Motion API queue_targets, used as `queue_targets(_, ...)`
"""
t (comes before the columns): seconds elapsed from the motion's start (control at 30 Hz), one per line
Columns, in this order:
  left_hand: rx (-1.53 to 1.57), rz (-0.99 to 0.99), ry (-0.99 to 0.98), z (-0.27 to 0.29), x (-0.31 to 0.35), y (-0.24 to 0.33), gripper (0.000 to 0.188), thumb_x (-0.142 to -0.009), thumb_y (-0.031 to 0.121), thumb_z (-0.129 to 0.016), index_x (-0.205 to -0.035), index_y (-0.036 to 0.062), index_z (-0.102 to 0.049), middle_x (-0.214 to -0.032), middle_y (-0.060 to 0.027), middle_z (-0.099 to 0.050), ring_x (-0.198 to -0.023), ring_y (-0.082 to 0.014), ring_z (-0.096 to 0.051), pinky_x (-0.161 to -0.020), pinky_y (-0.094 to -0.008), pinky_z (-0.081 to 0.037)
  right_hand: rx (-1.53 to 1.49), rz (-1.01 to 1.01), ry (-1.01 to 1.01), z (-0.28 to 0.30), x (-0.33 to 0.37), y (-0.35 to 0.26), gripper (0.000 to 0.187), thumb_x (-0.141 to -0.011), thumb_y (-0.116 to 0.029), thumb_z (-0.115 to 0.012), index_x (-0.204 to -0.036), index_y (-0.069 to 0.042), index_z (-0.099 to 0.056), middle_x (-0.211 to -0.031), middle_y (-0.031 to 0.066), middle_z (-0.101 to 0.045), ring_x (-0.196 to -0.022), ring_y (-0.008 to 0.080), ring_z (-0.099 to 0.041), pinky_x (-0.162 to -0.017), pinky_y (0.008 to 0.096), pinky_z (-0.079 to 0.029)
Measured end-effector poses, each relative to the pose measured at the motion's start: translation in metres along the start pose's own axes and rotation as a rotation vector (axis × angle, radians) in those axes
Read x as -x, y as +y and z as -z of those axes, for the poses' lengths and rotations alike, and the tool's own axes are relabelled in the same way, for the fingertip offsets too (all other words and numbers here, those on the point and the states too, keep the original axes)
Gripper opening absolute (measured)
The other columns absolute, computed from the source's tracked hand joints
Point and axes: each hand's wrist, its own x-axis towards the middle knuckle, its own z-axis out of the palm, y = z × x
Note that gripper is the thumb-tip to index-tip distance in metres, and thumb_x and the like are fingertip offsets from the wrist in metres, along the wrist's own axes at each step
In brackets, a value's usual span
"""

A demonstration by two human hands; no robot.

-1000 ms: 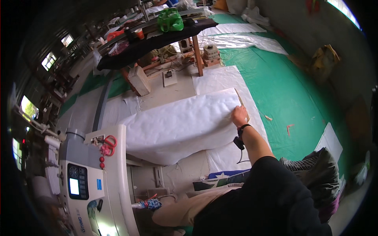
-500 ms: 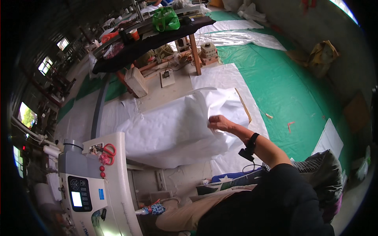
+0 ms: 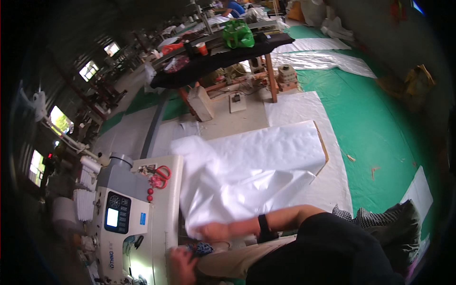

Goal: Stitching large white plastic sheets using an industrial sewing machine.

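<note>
Seemingly clamped on the near edge of the white sheet (image 3: 247, 185), lower centre, with the right hand (image 3: 211, 232); cannot tell about the left hand (image 3: 183, 267), blurred beside the sewing machine (image 3: 154, 209). Likely mid-gathering, calling next for an even hold. Beyond, at upper centre, a black-covered table (image 3: 223, 59); at right, green floor covering (image 3: 380, 133).

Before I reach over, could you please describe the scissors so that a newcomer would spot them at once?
Find the white sewing machine at the lower left. On its top, right of the grey housing, are the scissors; their open red handle loops set them apart from the small red balls just below.
</note>
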Motion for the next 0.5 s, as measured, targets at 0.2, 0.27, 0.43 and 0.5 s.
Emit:
queue_targets(0.2, -0.013, -0.205, -0.042, -0.078, 0.005, 0.071, 0.041, -0.079, 0.018, -0.058, -0.114, -0.0022, -0.052, -0.104, -0.0181, -0.058, -0.102, -0.0256, -0.053, -0.087, -0.0396, -0.042, -0.056, 0.295, 0.129, 0.141, 0.073, -0.099, 0.021, -0.074, -0.021, -0.068, -0.089, -0.006, -0.063, -0.079, 0.0118, -0.063, -0.076, 0.0287, -0.061, -0.073, 0.0396, -0.048)
queue_targets(0.27, 0.332, -0.12, 0.145, -0.082, 0.04, 0.087, 0.038, -0.086, 0.021, -0.051, -0.116, -0.002, -0.052, -0.108, -0.0169, -0.058, -0.105, -0.0251, -0.053, -0.089, -0.0396, -0.043, 0.411, 0.114, 0.51, 0.213, 0.082, -0.066, 0.029, -0.077, -0.027, -0.066, -0.098, -0.007, -0.058, -0.092, 0.0114, -0.062, -0.085, 0.0304, -0.059, -0.072, 0.0394, -0.048)
queue_targets(0.43, -0.018, -0.09, 0.092, -0.074, 0.051, 0.061, 0.033, -0.09, 0.021, -0.048, -0.113, -0.0016, -0.054, -0.106, -0.0169, -0.059, -0.1, -0.0292, -0.056, -0.085, -0.0394, -0.045, 0.333, -0.621, 0.17, 0.244, 0.086, 0.005, 0.043, -0.078, -0.026, -0.068, -0.112, -0.004, -0.054, -0.102, 0.0143, -0.06, -0.086, 0.0327, -0.058, -0.074, 0.0423, -0.048)
queue_targets(0.5, -0.492, -0.195, 0.015, -0.085, 0.022, 0.036, 0.032, -0.089, 0.02, -0.048, -0.111, -0.0016, -0.055, -0.103, -0.0175, -0.061, -0.096, -0.0315, -0.057, -0.083, -0.0393, -0.046, 0.322, -0.472, 0.018, 0.201, 0.08, 0.006, 0.042, -0.079, -0.026, -0.066, -0.112, -0.003, -0.054, -0.102, 0.0153, -0.06, -0.087, 0.0325, -0.058, -0.074, 0.042, -0.048)
